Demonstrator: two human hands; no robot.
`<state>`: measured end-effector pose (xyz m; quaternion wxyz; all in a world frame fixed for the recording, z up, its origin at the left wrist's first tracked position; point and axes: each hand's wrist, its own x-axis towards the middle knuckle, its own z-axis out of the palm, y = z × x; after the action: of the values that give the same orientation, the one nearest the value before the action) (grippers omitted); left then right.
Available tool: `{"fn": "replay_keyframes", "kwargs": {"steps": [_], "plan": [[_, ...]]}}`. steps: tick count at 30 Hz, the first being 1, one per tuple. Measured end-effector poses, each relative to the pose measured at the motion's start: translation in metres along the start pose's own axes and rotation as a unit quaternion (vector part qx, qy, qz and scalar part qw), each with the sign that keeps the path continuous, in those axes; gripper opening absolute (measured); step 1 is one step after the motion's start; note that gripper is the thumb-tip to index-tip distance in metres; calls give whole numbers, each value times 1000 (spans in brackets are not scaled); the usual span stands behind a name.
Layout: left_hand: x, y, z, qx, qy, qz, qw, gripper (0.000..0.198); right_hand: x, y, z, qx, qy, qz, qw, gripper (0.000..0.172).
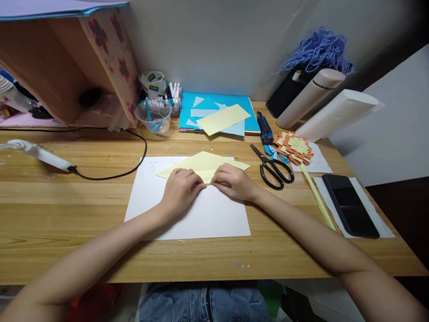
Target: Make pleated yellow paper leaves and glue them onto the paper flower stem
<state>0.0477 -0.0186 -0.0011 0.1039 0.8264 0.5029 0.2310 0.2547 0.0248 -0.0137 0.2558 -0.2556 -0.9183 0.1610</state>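
Note:
A pale yellow folded paper point(203, 163) lies on a white sheet point(201, 214) in the middle of the wooden desk point(67, 210). My left hand point(181, 188) and my right hand point(234, 181) rest side by side on the paper's near edge, fingertips pinching and pressing its fold where the two hands meet. Both hands have curled, closed fingers on the paper.
Black scissors point(275, 169) lie just right of the sheet, beside an orange and yellow paper flower point(296, 147), a blue cutter point(264, 127) and a black phone point(350, 203). A blue folder with paper pieces point(217, 116), a plastic cup point(153, 117) and a glue gun point(40, 154) with its cord sit behind and left.

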Motion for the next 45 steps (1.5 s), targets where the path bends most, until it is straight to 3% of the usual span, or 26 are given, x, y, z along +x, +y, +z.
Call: {"fn": "replay_keyframes", "kwargs": {"steps": [9, 12, 16, 22, 36, 45], "plan": [[4, -7, -1, -48, -18, -58, 997, 21, 4, -2, -4, 148, -30, 145, 978, 6], [6, -10, 0, -83, -17, -35, 996, 19, 3, -4, -4, 133, -22, 142, 981, 5], [6, -11, 4, -108, -20, 16, 994, 10, 0, -4, -1, 90, -11, 80, 993, 9], [5, -13, 9, -102, -17, 20, 994, 7, 1, -3, 4, 20, 11, 38, 999, 11], [9, -9, 7, -57, -35, -21, 998, 14, 5, -5, 3, 73, -7, 139, 988, 2], [9, -8, 2, -45, -20, -100, 994, 25, 6, -4, 3, 90, 2, 236, 968, 13]]}}
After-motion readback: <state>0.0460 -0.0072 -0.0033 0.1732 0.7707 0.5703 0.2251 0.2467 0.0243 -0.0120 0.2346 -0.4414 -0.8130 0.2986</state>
